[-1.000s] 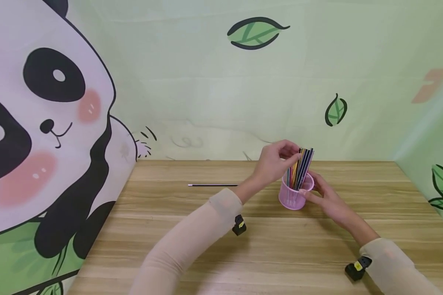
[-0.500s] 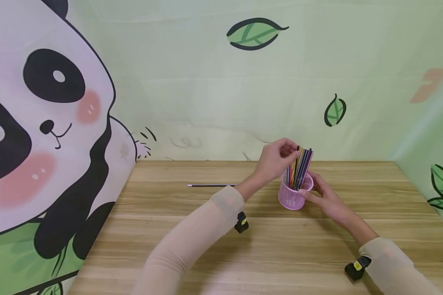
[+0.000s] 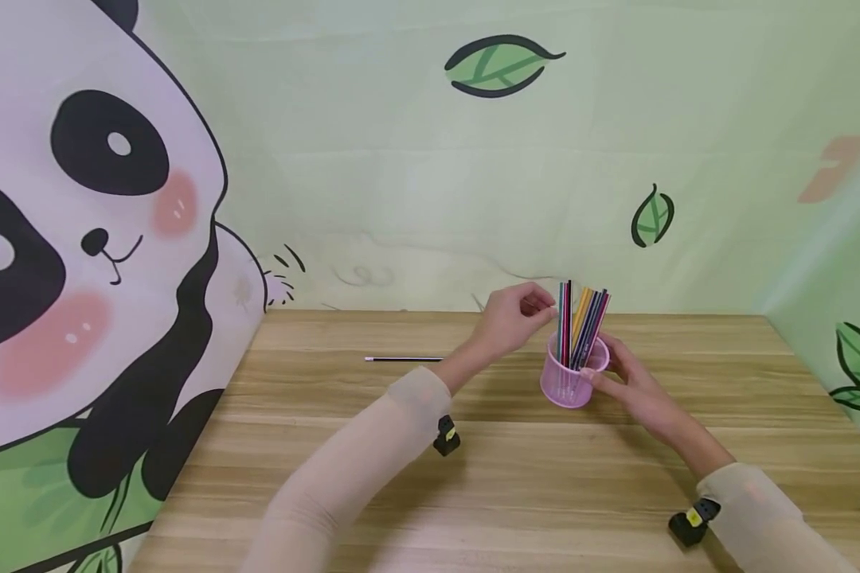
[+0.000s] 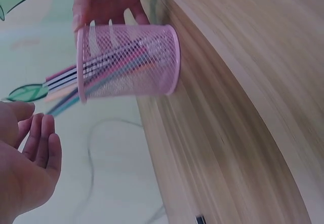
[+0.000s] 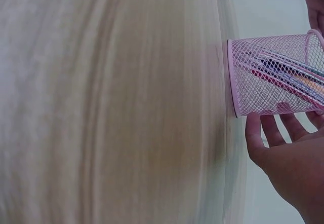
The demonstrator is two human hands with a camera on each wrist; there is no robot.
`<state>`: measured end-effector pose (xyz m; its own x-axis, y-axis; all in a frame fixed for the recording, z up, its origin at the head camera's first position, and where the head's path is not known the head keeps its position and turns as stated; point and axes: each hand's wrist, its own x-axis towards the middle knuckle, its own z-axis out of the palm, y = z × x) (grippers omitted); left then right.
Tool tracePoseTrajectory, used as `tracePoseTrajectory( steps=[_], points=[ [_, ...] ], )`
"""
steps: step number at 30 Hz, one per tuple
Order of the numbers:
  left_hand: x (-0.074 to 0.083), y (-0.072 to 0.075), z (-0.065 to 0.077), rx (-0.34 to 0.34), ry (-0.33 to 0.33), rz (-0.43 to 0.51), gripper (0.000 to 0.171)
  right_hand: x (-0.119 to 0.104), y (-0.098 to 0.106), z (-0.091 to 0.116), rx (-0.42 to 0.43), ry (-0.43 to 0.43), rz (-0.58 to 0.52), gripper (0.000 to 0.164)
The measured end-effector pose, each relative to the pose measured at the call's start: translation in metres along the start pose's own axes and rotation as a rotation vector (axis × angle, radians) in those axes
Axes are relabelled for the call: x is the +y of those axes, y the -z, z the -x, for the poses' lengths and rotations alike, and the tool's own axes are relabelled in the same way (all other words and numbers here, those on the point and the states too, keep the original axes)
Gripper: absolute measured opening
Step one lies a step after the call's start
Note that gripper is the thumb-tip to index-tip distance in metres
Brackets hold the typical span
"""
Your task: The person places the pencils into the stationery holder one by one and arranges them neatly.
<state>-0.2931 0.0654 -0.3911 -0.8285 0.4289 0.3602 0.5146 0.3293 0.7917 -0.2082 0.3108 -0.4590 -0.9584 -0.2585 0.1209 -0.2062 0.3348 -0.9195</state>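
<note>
A pink mesh pencil cup (image 3: 564,387) stands on the table, holding several pencils (image 3: 580,326) in black, yellow, red and teal. My right hand (image 3: 634,386) grips the cup from its right side, thumb at the rim and fingers around the mesh (image 5: 278,82). To the left of the pencil tops is my left hand (image 3: 516,318), its fingers loosely bent with nothing between them. In the left wrist view those fingertips (image 4: 48,125) are close to the pencil ends. One black pencil (image 3: 401,359) with a white end lies on the table, its right part hidden behind the left wrist.
The wooden table (image 3: 545,493) meets a pale green backdrop (image 3: 373,159) printed with a panda and leaves along its back edge. Small black wrist devices (image 3: 447,436) hang below both sleeves.
My left hand has let go at the pencil tops and drawn back left and slightly down. A black pencil now stands further left in the cup. My right hand stays on the cup.
</note>
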Motion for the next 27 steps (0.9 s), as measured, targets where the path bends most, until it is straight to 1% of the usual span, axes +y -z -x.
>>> tracePoseTrajectory(
  steps=[3, 8, 11, 14, 21, 24, 27],
  points=[
    [-0.008, 0.013, 0.005, -0.003, 0.024, -0.027, 0.013, 0.001, 0.0, 0.0, 0.003, -0.003, -0.001, 0.077],
    [-0.026, 0.036, 0.015, -0.011, 0.043, -0.066, 0.015, 0.0, 0.0, 0.001, 0.011, 0.009, -0.001, 0.074],
    [-0.038, 0.048, 0.022, -0.026, 0.062, -0.099, 0.015, -0.001, 0.0, 0.002, 0.013, 0.015, 0.003, 0.073],
    [-0.049, 0.058, 0.029, -0.051, 0.096, -0.128, 0.015, -0.001, 0.0, 0.003, 0.012, 0.017, 0.006, 0.071],
    [-0.077, 0.073, 0.047, -0.128, 0.169, -0.179, 0.009, -0.001, -0.001, 0.003, 0.004, 0.024, 0.001, 0.072],
    [-0.087, 0.076, 0.051, -0.164, 0.203, -0.208, 0.008, -0.001, -0.001, 0.003, 0.004, 0.021, -0.003, 0.072],
    [-0.095, 0.079, 0.054, -0.194, 0.223, -0.25, 0.01, 0.0, -0.001, 0.003, 0.006, 0.017, -0.007, 0.073]
  ],
)
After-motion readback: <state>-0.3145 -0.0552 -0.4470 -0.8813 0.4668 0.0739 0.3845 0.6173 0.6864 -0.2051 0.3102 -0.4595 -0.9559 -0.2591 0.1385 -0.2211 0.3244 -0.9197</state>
